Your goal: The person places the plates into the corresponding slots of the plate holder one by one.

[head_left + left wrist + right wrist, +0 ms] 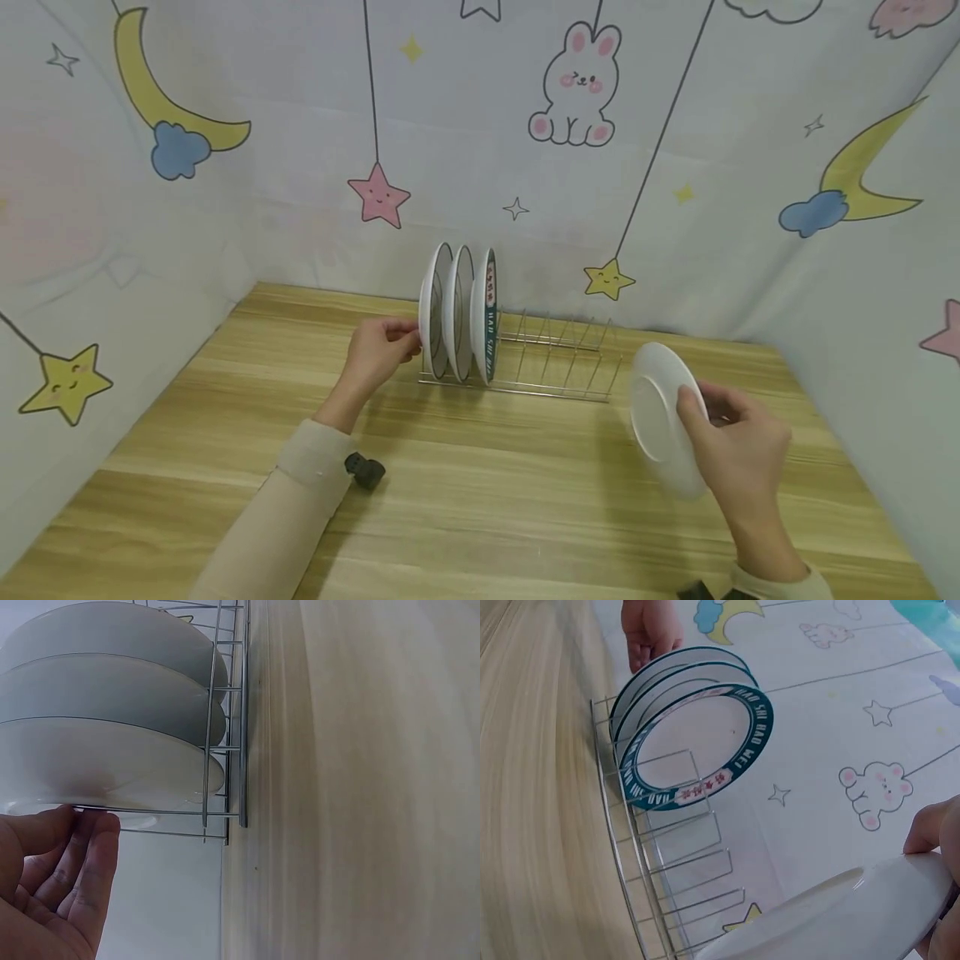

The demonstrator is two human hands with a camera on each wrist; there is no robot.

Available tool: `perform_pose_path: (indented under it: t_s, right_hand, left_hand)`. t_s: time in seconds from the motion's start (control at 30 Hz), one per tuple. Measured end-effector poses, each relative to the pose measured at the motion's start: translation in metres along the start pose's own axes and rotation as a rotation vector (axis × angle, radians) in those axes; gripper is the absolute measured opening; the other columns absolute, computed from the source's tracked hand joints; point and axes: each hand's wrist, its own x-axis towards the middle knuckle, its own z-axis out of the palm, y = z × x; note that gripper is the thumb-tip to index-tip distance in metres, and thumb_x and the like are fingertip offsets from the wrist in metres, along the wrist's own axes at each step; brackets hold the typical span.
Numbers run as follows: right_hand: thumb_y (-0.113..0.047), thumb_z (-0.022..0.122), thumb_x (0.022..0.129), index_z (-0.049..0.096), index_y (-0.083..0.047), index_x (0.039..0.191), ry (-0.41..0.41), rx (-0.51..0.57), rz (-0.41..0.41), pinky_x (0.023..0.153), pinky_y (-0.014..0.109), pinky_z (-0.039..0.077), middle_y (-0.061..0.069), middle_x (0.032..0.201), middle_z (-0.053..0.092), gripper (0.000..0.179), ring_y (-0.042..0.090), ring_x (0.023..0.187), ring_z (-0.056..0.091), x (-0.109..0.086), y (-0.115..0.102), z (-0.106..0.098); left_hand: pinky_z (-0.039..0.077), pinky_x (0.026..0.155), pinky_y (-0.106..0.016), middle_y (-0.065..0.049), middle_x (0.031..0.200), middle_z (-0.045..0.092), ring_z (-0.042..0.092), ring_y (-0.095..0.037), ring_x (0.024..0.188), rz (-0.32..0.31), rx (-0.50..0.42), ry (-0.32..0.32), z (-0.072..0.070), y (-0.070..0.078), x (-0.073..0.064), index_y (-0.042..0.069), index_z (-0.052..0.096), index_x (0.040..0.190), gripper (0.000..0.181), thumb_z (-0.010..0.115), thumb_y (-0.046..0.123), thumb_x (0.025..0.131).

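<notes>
A wire plate rack [551, 393] stands on the wooden table, with three plates upright in its left slots. The nearest to the middle of these is a plate with a green lettered rim [762, 724]. At the rack's left end, my left hand [380, 352] pinches the end wire [169, 811] between thumb and fingertips, close beside the leftmost plate [112, 761]. Right of the rack, my right hand [742, 446] grips another white plate [652, 417] by its edge, thumb on the white underside and fingers behind. That plate is raised and tilted, its underside facing left.
Vacant wire slots [705, 859] fill the rack's right part. Close behind the rack hangs a white cloth backdrop [465, 150] printed with stars, moons and a rabbit, and it also closes off both sides. Wood tabletop [480, 500] spreads in front.
</notes>
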Motion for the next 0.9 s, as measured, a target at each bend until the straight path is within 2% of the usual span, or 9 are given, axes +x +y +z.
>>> perform_pose_path:
  t_s: [0.07, 0.33, 0.5, 0.9]
  right_hand:
    - [-0.007, 0.077, 0.081, 0.075, 0.006, 0.084, -0.005, 0.031, 0.018, 0.05, 0.008, 0.048, -0.025, 0.065, 0.061, 0.014, -0.004, 0.054, 0.06, 0.001, -0.005, 0.002]
    - [-0.005, 0.077, 0.083, 0.075, 0.006, 0.088, 0.007, 0.167, 0.05, 0.054, 0.011, 0.052, -0.016, 0.071, 0.067, 0.012, 0.001, 0.058, 0.064, 0.005, -0.023, 0.013]
    - [-0.007, 0.076, 0.084, 0.076, 0.004, 0.089, -0.011, 0.232, 0.045, 0.052, 0.013, 0.051, -0.012, 0.072, 0.068, 0.012, 0.005, 0.058, 0.062, 0.008, -0.036, 0.028]
    - [-0.006, 0.076, 0.084, 0.075, 0.005, 0.088, 0.016, 0.366, 0.019, 0.054, 0.016, 0.054, -0.006, 0.073, 0.069, 0.012, 0.01, 0.061, 0.063, 0.013, -0.062, 0.05]
  left_hand:
    - [0.06, 0.074, -0.03, -0.018, 0.101, 0.072, 0.071, -0.027, 0.089, -0.001, -0.002, 0.002, 0.001, 0.0, 0.0, -0.004, 0.071, 0.11, 0.021, 0.063, 0.01, 0.097]
    - [0.06, 0.073, -0.03, -0.017, 0.098, 0.073, 0.071, -0.026, 0.087, 0.0, 0.005, 0.002, 0.002, -0.001, 0.001, -0.004, 0.071, 0.109, 0.02, 0.063, 0.01, 0.097]
    - [0.06, 0.074, -0.031, -0.018, 0.098, 0.072, 0.071, -0.027, 0.088, -0.013, -0.008, 0.01, 0.0, -0.001, 0.001, -0.004, 0.071, 0.11, 0.021, 0.063, 0.01, 0.097]
    - [0.06, 0.073, -0.03, -0.017, 0.099, 0.073, 0.071, -0.024, 0.086, -0.015, -0.007, -0.002, 0.001, -0.001, 0.002, -0.003, 0.071, 0.111, 0.02, 0.064, 0.01, 0.097]
